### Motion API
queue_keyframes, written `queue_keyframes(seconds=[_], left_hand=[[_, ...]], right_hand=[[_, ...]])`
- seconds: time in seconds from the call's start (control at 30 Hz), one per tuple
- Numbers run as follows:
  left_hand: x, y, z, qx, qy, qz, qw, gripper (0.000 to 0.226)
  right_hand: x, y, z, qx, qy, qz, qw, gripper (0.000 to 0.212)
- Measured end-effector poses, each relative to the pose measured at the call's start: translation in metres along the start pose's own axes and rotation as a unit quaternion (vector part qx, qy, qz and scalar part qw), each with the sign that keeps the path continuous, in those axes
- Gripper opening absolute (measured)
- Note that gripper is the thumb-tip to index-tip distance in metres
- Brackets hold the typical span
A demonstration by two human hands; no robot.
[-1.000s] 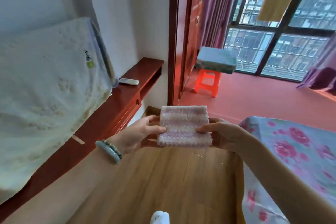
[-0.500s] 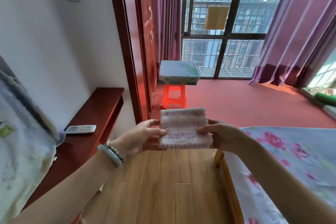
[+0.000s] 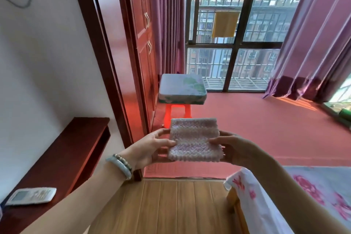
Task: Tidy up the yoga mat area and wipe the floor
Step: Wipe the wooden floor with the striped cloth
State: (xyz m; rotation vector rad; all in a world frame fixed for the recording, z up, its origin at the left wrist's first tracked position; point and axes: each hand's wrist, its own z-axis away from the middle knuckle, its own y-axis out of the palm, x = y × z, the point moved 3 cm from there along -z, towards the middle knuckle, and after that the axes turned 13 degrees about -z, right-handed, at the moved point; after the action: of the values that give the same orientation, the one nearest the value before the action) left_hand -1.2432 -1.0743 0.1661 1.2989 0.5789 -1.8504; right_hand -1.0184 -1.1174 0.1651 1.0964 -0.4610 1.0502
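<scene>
You've stepped nearer the far window (image 3: pixel 210 66); your left hand (image 3: pixel 150 148) and right hand (image 3: pixel 234 150) still pinch the cloth (image 3: pixel 193 138).

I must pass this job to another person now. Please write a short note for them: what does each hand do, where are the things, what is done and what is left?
Left hand: pinches the cloth's left edge.
Right hand: pinches its right edge.
Cloth: folded, held up in the air between both hands; the stool stands beyond it on the red floor.
Done: cloth is in hand; no wiping shows.
Left: wipe the floor and tidy the mat area. A green roll at the right edge may be the mat; I cannot tell.
</scene>
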Motion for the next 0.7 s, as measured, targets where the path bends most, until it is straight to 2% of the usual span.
queue_keyframes(seconds=[0.3, 0.43, 0.7], left_hand=[[-0.061, -0.037, -0.139, -0.008, 0.0, 0.052, 0.999, 0.047], [-0.077, -0.062, -0.19, -0.011, -0.009, 0.053, 0.998, 0.039], [-0.136, -0.137, -0.307, 0.003, 0.013, 0.047, 0.999, 0.045]], right_hand=[[0.102, -0.037, -0.124, -0.009, 0.003, -0.008, 1.0, 0.026], [0.13, -0.047, -0.176, 0.003, 0.015, -0.002, 1.0, 0.034], [0.205, -0.057, -0.305, 0.007, 0.007, -0.013, 1.0, 0.035]])
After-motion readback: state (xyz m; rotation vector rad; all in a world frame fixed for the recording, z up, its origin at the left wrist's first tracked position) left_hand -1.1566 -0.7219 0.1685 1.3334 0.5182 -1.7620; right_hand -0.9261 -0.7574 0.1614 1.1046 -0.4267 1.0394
